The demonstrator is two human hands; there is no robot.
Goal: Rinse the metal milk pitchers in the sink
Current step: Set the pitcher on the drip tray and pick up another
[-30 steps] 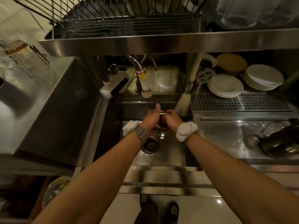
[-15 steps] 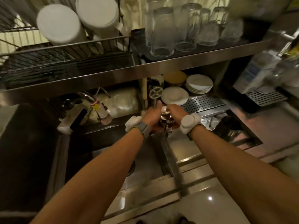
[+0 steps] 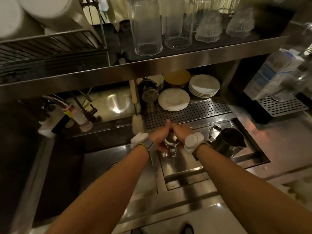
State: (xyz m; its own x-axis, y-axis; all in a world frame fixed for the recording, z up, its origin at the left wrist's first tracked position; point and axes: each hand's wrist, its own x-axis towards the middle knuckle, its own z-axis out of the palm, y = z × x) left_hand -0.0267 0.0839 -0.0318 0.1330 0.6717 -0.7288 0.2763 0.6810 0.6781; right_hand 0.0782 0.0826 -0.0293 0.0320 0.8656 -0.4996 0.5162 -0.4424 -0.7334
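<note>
A small metal milk pitcher point(image 3: 170, 142) is clasped between both my hands, mostly hidden by them. My left hand point(image 3: 159, 137) wraps its left side with the thumb up; my right hand point(image 3: 180, 132) closes on its right side. They hold it over the shallow steel basin point(image 3: 182, 168), just right of the deep sink point(image 3: 104, 159). A second, larger metal pitcher point(image 3: 227, 142) stands upright in the shallow basin to the right of my right wrist.
The faucet with a ribbed hose end point(image 3: 79, 117) hangs at the sink's back left. A perforated drain tray point(image 3: 187, 114) and stacked plates point(image 3: 173, 99) lie behind my hands. A shelf above carries glasses point(image 3: 146, 27). A milk carton point(image 3: 273, 75) stands at right.
Both hands carried the small pitcher rightward from the deep sink under the faucet to above the shallow basin. The view has swung right and up.
</note>
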